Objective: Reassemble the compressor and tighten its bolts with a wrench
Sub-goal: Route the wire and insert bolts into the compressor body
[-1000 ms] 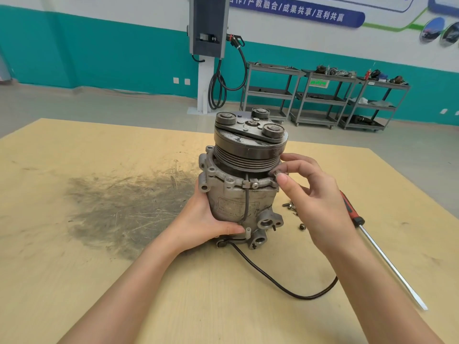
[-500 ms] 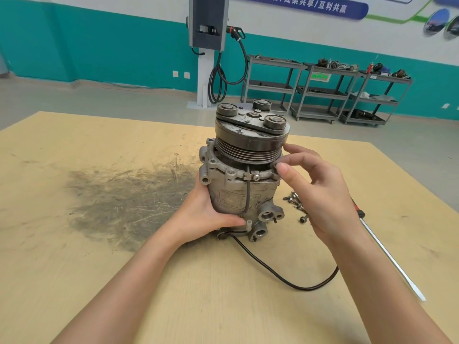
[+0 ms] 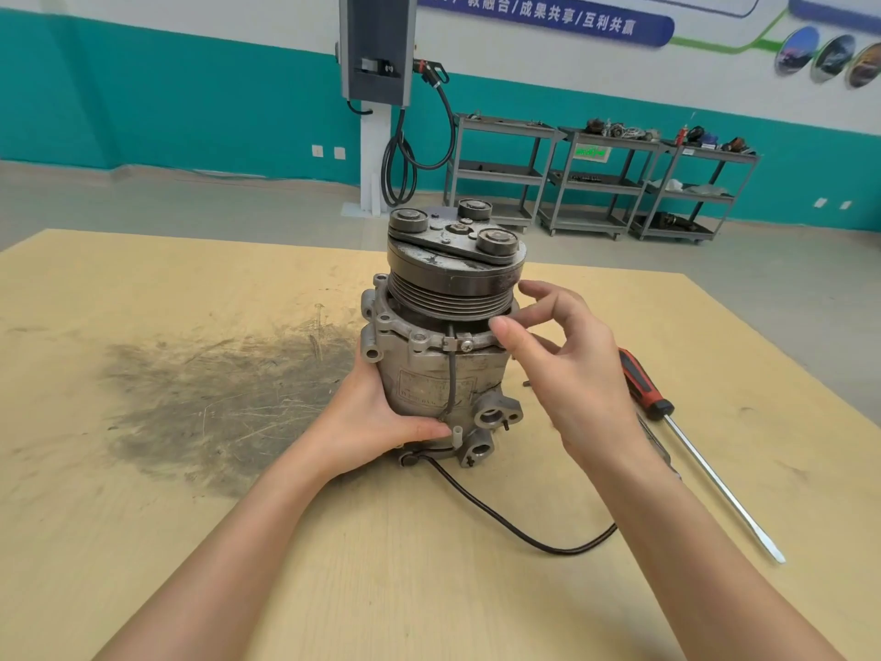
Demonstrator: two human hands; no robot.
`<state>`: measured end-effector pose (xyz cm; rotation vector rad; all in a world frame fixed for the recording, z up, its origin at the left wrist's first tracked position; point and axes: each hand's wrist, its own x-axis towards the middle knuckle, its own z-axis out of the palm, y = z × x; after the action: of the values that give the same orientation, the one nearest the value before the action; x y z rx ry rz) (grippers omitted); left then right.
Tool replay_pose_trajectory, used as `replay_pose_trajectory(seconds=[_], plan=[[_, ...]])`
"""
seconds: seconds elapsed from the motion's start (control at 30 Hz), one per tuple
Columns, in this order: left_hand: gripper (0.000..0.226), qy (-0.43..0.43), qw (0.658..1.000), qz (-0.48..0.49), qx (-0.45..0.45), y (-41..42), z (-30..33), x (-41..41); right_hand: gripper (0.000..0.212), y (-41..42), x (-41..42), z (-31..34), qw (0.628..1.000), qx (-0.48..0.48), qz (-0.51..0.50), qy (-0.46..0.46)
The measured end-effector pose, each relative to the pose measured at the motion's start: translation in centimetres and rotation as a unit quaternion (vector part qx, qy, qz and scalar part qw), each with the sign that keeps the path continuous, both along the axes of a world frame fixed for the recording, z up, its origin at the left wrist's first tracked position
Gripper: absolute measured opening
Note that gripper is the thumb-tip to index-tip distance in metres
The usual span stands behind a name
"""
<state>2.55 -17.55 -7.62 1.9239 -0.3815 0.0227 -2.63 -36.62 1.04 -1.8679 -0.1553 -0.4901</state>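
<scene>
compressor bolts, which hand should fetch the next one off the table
Probably the right. The right hand sits at the flange on the compressor's right side, nearest the table space by the screwdriver. The left hand grips the body, steadying it.

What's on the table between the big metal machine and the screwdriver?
In the head view, the right hand hangs between the compressor and the screwdriver, hiding most of the table there.

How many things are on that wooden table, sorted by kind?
Grey metal compressor with a black ribbed pulley, standing upright: 1
Screwdriver with a red and black handle, lying flat: 1
Thin black cable trailing from the compressor's base: 1
Total: 3. Small parts behind the right hand are too hidden to count.
</scene>
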Motion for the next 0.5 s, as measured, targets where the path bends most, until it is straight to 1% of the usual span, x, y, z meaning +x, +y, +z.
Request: replay_pose_trajectory(seconds=[0.1,0.2,0.27,0.37,0.5], plan=[[0.111,-0.008,1.000,0.003,0.000,0.1,-0.3,0.2,0.004,-0.5,0.1,0.2,0.999,0.007,0.031,0.018],[0.110,-0.012,1.000,0.000,0.001,0.1,-0.3,0.3,0.004,-0.4,0.2,-0.1,0.995,0.074,0.056,0.038],[0.111,-0.011,1.000,-0.001,0.001,0.1,-0.3,0.3,0.010,-0.1,0.2,-0.3,0.993,0.098,0.057,0.035],[0.114,-0.011,1.000,0.000,0.003,0.0,-0.2,0.3,0.017,0.3,0.1,-0.3,0.996,0.074,0.042,0.006],[0.114,-0.013,1.000,0.001,0.004,0.0,-0.2,0.3,0.016,0.8,-0.1,-0.4,0.999,-0.010,-0.001,-0.037]])
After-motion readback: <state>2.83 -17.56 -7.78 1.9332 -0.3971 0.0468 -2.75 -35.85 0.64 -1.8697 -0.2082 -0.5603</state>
